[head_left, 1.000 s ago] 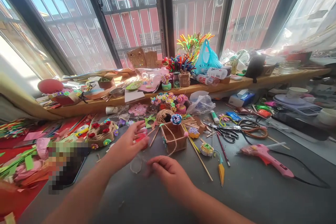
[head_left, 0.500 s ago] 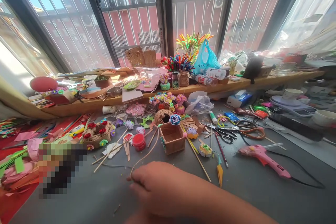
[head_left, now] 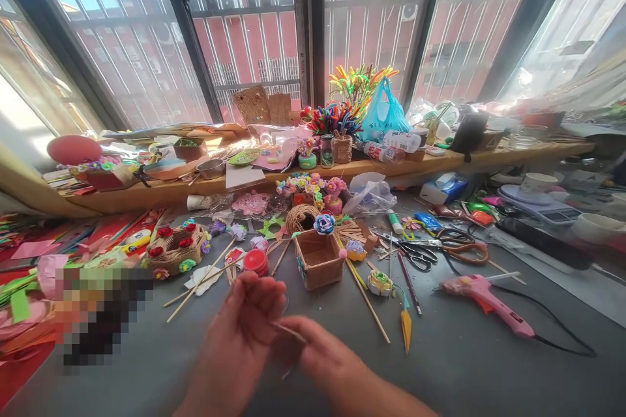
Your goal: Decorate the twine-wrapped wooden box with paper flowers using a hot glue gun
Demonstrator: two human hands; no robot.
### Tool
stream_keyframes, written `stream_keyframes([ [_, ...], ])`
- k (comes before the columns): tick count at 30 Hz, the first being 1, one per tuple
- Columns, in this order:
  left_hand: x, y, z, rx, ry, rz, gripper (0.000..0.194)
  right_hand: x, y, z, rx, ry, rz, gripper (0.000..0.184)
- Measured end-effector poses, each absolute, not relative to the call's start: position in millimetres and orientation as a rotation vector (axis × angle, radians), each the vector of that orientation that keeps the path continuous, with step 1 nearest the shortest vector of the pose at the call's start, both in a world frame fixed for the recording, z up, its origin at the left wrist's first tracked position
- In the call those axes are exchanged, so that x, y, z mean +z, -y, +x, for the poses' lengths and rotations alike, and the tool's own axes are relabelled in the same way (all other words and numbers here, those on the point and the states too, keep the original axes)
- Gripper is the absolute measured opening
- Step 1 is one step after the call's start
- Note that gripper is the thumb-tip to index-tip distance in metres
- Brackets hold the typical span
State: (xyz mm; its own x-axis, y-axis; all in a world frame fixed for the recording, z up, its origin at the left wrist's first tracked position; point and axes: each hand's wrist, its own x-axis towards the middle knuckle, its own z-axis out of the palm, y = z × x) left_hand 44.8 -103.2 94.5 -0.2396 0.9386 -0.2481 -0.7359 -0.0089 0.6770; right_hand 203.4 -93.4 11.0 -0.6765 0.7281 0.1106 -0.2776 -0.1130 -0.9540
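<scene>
Right hand (head_left: 328, 353), in the head view, is drawn into a pinch, a thin strand of twine (head_left: 292, 332) being held at the thumb and forefinger. Beside it, the left hand (head_left: 242, 322) is held palm exposed, its fingers half curled; whether the strand is gripped there cannot be told. Both hands are held above the grey tabletop (head_left: 464, 371), nearer the camera than an open square brown box (head_left: 320, 267), which is topped at one corner by a blue rose (head_left: 325, 224) and at another by a pink ball (head_left: 343, 253). Behind the box, a coil of twine (head_left: 302, 217) can be seen. Just beyond the left hand's fingers, a red tub (head_left: 255, 262) is placed. Well to the right, a pink hot-glue gun (head_left: 493, 305) is laid down.
</scene>
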Motion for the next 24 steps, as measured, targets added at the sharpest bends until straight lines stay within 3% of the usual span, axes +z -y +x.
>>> stream_keyframes([
  [4,109.3,75.6,35.8,1.765,-0.946,0.138,0.042,2.3,105.5,216.4,1.883,1.736,-0.679,0.038],
  [12,90.9,86.4,-22.8,1.825,-1.247,0.193,0.028,38.0,98.2,325.2,1.454,1.895,-1.224,0.020],
  [17,73.9,100.1,-43.6,1.663,-1.398,0.445,0.009,50.4,101.8,369.6,1.160,2.009,-1.328,0.022],
  [21,64.5,106.7,-44.5,1.421,-1.503,0.636,0.044,67.0,97.9,382.5,1.112,1.958,-1.369,0.031],
  [24,63.9,106.4,-48.7,1.106,-1.652,0.894,0.051,73.8,96.1,385.8,1.056,1.736,-1.478,0.034],
])
